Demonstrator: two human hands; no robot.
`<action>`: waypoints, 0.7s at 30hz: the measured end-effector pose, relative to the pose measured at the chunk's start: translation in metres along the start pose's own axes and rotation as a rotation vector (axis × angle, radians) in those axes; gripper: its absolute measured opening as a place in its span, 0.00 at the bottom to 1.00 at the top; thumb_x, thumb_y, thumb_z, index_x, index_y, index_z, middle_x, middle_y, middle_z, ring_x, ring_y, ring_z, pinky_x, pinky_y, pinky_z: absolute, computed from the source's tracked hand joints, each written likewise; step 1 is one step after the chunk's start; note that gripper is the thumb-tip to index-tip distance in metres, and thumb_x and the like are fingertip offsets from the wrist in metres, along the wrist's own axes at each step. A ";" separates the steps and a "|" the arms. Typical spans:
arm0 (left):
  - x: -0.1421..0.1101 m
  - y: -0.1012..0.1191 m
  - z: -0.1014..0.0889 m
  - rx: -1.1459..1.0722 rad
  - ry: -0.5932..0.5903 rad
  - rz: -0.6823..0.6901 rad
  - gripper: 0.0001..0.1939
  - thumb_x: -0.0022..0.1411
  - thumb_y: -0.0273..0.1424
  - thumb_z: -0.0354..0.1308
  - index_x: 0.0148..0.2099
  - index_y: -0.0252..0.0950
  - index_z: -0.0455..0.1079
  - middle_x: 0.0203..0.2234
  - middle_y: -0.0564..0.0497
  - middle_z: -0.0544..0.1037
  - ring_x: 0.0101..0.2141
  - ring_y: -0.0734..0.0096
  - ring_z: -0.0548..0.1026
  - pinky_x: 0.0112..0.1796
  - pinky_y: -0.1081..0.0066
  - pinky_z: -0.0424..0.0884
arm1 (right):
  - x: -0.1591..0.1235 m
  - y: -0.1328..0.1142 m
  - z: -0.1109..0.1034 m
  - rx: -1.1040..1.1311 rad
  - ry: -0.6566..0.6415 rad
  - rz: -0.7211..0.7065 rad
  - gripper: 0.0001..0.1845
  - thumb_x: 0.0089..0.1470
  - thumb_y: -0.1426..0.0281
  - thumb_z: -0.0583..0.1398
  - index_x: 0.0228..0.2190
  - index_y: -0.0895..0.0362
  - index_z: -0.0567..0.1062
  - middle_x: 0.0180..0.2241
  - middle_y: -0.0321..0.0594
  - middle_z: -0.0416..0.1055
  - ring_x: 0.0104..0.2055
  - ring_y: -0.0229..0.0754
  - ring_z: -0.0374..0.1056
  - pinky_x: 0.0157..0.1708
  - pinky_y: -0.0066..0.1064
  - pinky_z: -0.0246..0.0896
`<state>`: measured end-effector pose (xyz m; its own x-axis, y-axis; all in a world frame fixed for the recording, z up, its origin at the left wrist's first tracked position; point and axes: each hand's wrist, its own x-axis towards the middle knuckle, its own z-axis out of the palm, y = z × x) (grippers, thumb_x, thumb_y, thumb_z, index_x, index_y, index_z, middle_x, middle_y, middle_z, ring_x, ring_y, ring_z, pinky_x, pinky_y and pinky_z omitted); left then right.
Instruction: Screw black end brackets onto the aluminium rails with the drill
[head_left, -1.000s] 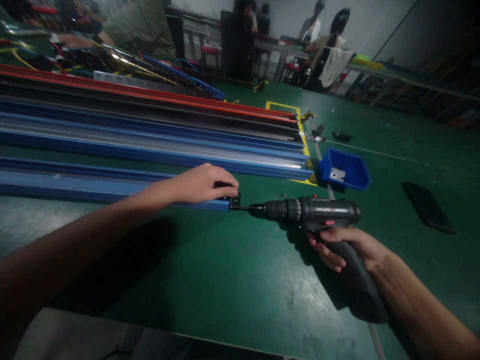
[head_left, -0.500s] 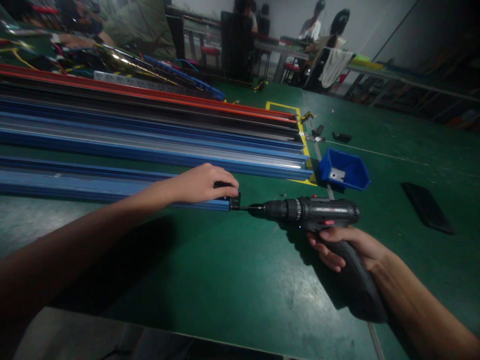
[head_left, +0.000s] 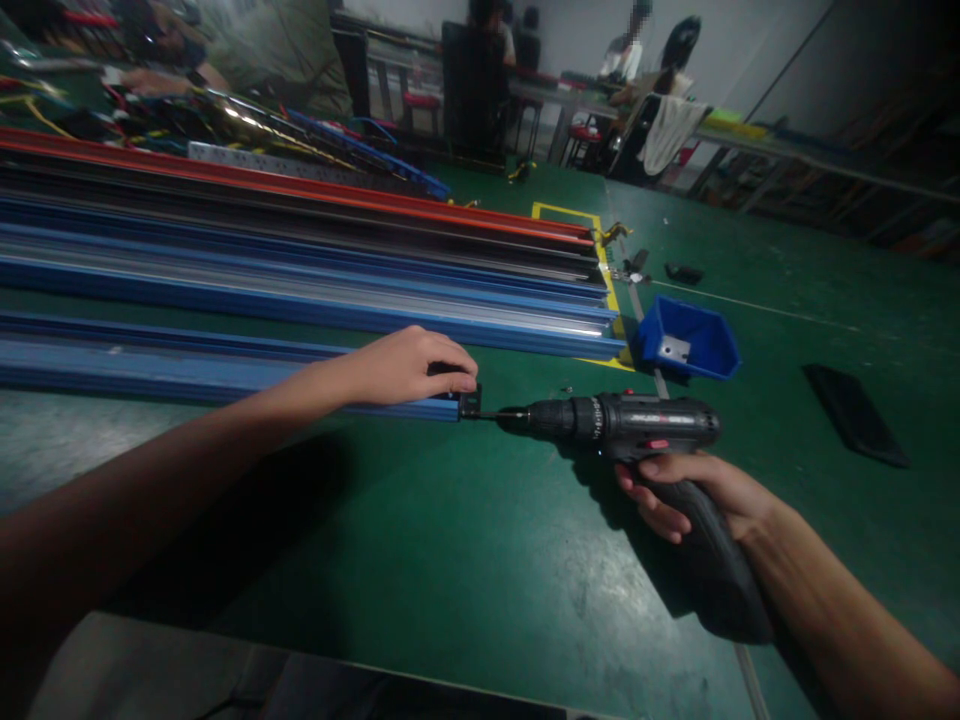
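Note:
My right hand (head_left: pixel 694 490) is wrapped round the grip of a black cordless drill (head_left: pixel 645 420) that lies level and points left. Its long bit (head_left: pixel 491 414) meets a small black end piece (head_left: pixel 471 400) at the tip of a blue metal rail (head_left: pixel 172 368). On the other side, my left hand (head_left: pixel 412 368) is closed over that rail end, thumb and fingers pressing the rail and end piece from above. Whether the bit sits in a screw is too small to make out.
Behind lie several long blue, black and orange rails (head_left: pixel 315 245). A blue bin (head_left: pixel 701 345) with a metal plate stands right of them, and a dark flat object (head_left: pixel 855 415) lies farther right. The green table (head_left: pixel 450 570) ends at a near edge. People sit in the background.

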<state>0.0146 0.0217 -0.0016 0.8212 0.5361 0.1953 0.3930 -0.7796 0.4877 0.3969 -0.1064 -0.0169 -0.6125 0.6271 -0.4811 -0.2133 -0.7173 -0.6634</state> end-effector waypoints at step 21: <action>-0.001 0.000 0.000 -0.012 0.017 -0.006 0.15 0.71 0.41 0.55 0.46 0.40 0.80 0.43 0.51 0.84 0.44 0.69 0.79 0.47 0.74 0.69 | 0.000 -0.002 0.005 -0.012 0.006 0.012 0.12 0.57 0.70 0.65 0.39 0.67 0.80 0.27 0.39 0.73 0.18 0.29 0.66 0.21 0.24 0.70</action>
<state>0.0137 0.0211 -0.0023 0.8118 0.5460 0.2068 0.3927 -0.7728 0.4986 0.3937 -0.1065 -0.0125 -0.6106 0.6200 -0.4928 -0.1966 -0.7214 -0.6640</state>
